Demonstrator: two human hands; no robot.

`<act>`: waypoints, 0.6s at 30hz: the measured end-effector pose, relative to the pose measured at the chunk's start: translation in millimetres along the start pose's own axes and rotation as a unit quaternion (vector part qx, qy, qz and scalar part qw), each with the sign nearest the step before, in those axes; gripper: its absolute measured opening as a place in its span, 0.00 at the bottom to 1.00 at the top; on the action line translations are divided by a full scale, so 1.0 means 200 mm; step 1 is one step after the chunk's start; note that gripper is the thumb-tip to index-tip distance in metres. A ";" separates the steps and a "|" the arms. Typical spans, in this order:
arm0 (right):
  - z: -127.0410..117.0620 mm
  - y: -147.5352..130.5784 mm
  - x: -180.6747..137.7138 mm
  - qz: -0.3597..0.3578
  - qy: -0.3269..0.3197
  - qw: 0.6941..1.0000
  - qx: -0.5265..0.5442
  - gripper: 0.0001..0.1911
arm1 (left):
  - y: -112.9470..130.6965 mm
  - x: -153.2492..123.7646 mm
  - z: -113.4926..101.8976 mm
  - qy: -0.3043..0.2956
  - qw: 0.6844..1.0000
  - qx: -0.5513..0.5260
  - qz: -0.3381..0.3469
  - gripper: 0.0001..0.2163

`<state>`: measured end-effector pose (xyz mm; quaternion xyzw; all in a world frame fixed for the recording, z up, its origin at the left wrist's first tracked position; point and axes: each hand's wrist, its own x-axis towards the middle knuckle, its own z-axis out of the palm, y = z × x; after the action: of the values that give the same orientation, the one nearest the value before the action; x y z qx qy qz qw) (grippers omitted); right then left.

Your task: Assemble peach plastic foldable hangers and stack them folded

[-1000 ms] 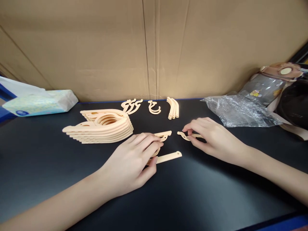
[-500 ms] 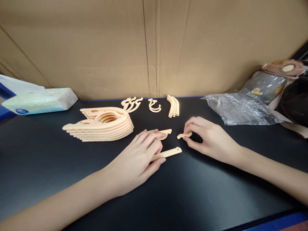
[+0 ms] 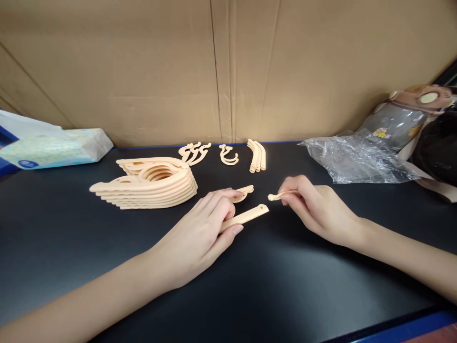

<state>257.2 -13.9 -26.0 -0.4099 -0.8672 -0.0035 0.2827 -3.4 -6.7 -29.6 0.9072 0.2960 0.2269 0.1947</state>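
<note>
My left hand (image 3: 200, 233) is closed on a peach plastic hanger part (image 3: 246, 215), whose straight arm sticks out to the right just above the black table (image 3: 250, 286); a second arm (image 3: 244, 190) shows past my fingertips. My right hand (image 3: 317, 209) pinches a small peach curved piece (image 3: 276, 196), with its tip pointing left toward the hanger part. The two pieces are a short gap apart.
A stack of assembled peach hangers (image 3: 150, 186) lies left of my hands. Hooks (image 3: 194, 153), a loose hook (image 3: 228, 156) and curved strips (image 3: 257, 156) sit by the cardboard wall. A tissue pack (image 3: 53, 147) lies far left; a plastic bag (image 3: 353, 159) and a bottle (image 3: 403, 119) right.
My right hand picked the small curved piece up off the table and turned it. My left hand lifted the hanger part slightly, tilting its arm upward.
</note>
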 end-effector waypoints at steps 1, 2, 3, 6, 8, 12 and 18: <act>0.00 -0.01 0.00 -0.003 -0.004 1.000 -0.002 0.05 | 0.00 0.00 0.00 -0.005 1.000 0.003 0.000 0.08; -0.01 -0.02 0.00 -0.002 -0.011 1.000 0.000 0.05 | 0.00 0.00 0.00 -0.010 1.000 0.004 -0.002 0.08; -0.01 -0.03 0.00 0.003 -0.020 1.000 0.006 0.05 | 0.00 0.00 0.00 -0.014 1.000 0.005 -0.003 0.09; -0.01 -0.05 0.00 0.021 -0.049 0.998 0.034 0.08 | 0.00 0.00 0.00 -0.016 1.000 0.006 -0.006 0.09; -0.01 -0.06 0.00 0.034 -0.068 0.995 0.059 0.09 | 0.00 0.00 0.00 -0.016 1.000 0.007 -0.006 0.09; -0.01 -0.07 0.01 0.058 -0.110 0.985 0.118 0.12 | 0.00 -0.01 0.00 -0.017 1.000 0.020 -0.002 0.08; -0.02 -0.09 0.02 0.087 -0.153 0.969 0.172 0.13 | 0.00 0.00 0.00 -0.003 1.000 0.023 0.005 0.08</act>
<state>244.5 -24.5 -17.0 -0.4249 -0.8484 0.2335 0.2124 -3.5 -6.9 -30.4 0.9135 0.2962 0.2181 0.1737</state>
